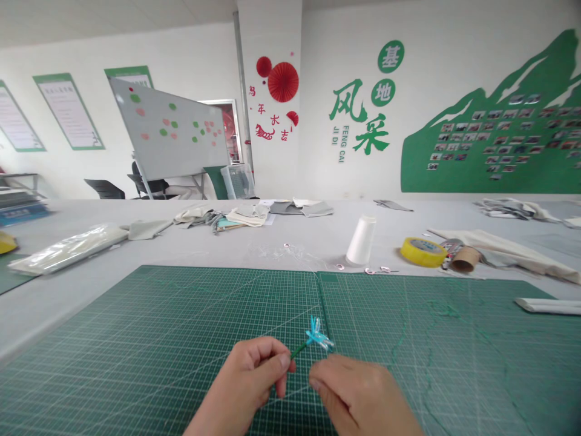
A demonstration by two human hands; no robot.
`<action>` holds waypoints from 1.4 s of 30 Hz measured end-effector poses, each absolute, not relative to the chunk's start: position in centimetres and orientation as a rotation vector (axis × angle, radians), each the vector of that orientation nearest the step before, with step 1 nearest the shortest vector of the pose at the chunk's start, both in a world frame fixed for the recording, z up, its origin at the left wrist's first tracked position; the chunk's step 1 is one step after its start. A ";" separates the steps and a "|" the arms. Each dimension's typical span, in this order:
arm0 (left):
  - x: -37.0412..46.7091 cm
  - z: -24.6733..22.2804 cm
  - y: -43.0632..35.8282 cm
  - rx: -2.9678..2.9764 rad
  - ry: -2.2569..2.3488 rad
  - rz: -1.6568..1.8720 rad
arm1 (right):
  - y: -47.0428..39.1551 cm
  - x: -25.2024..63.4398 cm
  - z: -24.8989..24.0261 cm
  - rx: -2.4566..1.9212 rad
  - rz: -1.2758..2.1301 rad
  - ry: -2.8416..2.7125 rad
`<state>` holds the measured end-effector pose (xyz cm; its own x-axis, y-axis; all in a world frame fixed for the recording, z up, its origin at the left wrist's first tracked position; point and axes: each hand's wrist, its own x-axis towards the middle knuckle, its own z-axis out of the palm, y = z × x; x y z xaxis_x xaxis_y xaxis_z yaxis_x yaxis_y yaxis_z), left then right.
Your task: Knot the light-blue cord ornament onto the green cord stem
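Observation:
A small bright-blue craft flower [319, 335] with narrow, partly shiny petals sits on a thin green stem [298, 350]. My left hand [254, 378] pinches that stem between thumb and fingers, with the bloom pointing up and to the right. Just below the petals, my right hand [361, 387] is closed, thumb against curled fingers. Whatever it may grip is hidden. Both hands are over the green cutting mats [181, 327]. Loose green thread [429, 345] trails across the right mat.
Beyond the mats stand a white thread cone [362, 239] and a yellow tape roll [423, 252], beside a brown cardboard tube [465, 259]. Fabric scraps [247, 215] lie along the far table. A clear plastic packet [72, 247] is at left, a rolled white piece [547, 306] at right.

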<state>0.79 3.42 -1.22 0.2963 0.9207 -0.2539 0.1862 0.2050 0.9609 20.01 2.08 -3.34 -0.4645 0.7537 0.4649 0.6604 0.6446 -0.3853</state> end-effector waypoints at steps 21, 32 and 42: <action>0.9 -0.7 2.5 1.319 1.030 0.378 | 5.0 20.7 -4.7 -0.965 1.519 -1.681; 1.4 1.0 1.3 1.458 1.212 0.179 | 4.0 20.8 -3.0 -1.106 1.464 -1.927; 0.9 -2.3 2.7 1.621 1.295 0.346 | 2.3 20.0 -1.8 -0.975 0.616 -2.238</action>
<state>0.91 2.66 -2.26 0.3876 0.8572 -0.3391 0.5735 0.0638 0.8167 20.04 2.28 -1.76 -0.5397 0.7666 0.3479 0.4806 0.6198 -0.6203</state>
